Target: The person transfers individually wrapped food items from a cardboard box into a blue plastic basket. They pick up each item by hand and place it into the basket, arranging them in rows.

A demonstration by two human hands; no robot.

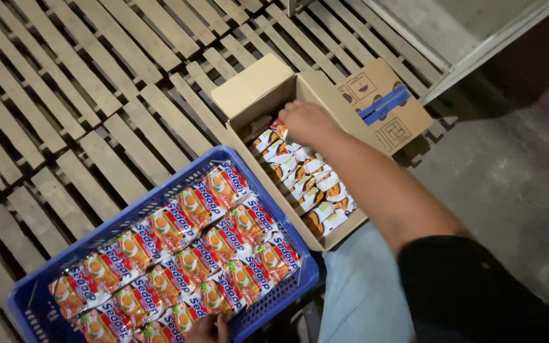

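Observation:
My right hand [306, 122] reaches into an open cardboard box [325, 86] and closes on a snack packet [279, 129] at the far end of a row of upright packets [309, 184]. My left hand [208, 328] shows only its fingers at the bottom edge, resting on the near rim of a blue plastic crate [287, 282]. The crate holds several red, white and orange packets [185, 254] laid flat in rows.
Wooden pallets [84, 95] with slatted gaps cover the floor to the left and behind the box. Bare concrete floor [509, 184] lies to the right. A light wall base and frame [452, 38] run along the upper right. My knee in light trousers [357, 286] is beside the crate.

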